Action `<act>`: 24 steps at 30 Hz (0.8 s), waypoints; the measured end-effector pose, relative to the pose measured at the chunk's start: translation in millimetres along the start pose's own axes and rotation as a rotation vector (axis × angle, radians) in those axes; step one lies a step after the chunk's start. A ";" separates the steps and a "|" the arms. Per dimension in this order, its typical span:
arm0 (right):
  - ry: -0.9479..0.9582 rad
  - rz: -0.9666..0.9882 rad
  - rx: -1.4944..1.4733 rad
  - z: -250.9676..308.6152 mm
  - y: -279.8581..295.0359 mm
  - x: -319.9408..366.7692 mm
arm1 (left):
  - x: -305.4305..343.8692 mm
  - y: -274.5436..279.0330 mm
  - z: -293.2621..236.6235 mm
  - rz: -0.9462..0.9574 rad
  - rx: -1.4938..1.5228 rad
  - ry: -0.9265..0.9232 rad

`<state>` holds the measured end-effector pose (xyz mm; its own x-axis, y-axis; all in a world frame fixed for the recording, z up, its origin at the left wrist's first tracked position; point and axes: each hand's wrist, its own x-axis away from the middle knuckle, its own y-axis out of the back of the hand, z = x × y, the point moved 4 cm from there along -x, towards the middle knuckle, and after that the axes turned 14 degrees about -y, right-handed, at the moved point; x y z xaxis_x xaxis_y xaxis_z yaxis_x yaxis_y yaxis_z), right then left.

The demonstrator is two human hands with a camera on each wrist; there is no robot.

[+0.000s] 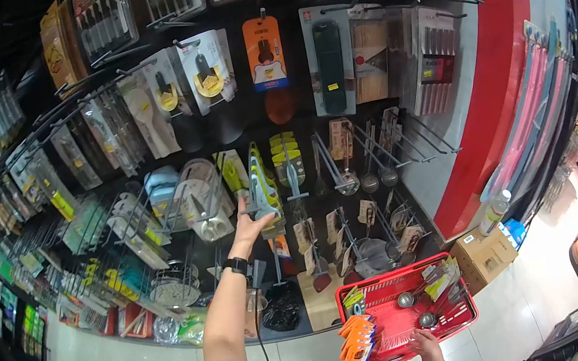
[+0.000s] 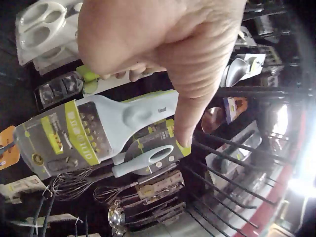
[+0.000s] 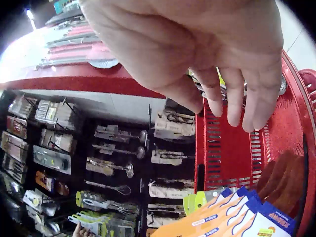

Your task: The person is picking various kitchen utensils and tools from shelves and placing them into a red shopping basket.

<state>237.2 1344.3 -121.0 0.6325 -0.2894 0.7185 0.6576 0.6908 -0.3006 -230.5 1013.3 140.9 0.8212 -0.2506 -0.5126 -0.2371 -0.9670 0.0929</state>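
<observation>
My left hand is at the hanging rack, its thumb spread from the fingers beside a row of carded graters. The front grater has a pale blue handle, a perforated metal face and a green-and-clear sleeve. My left thumb extends past its handle end, while the fingertips show on the handle's other side. Beside it hangs a carded tool with a pale blue loop handle. My right hand hovers with loosely extended fingers over the red shopping basket, holding nothing.
Orange-carded packages, ladles and green-carded items lie in the basket. A cardboard box stands right of it. Metal hooks with whisks, scissors and spatulas project around my left hand. A red-edged pillar bounds the right.
</observation>
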 end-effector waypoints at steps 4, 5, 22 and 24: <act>0.005 -0.107 -0.144 -5.6 -14.7 19.8 | -35.8 1.8 -13.6 0.149 0.009 0.016; 0.025 -0.108 -0.168 -10.6 -17.9 18.8 | -53.4 11.6 28.8 0.130 -0.246 -0.117; 0.138 -0.188 -0.086 -33.8 -174.3 61.0 | -42.4 -7.3 35.4 0.167 -0.009 -0.195; 0.141 -0.206 -0.027 -24.9 -196.7 73.2 | -27.2 -9.1 19.9 0.127 -0.092 -0.208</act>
<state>164.3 1170.8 -24.8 0.5337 -0.5130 0.6723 0.7880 0.5901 -0.1753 -261.0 1029.7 137.0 0.6611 -0.3647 -0.6557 -0.2756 -0.9308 0.2400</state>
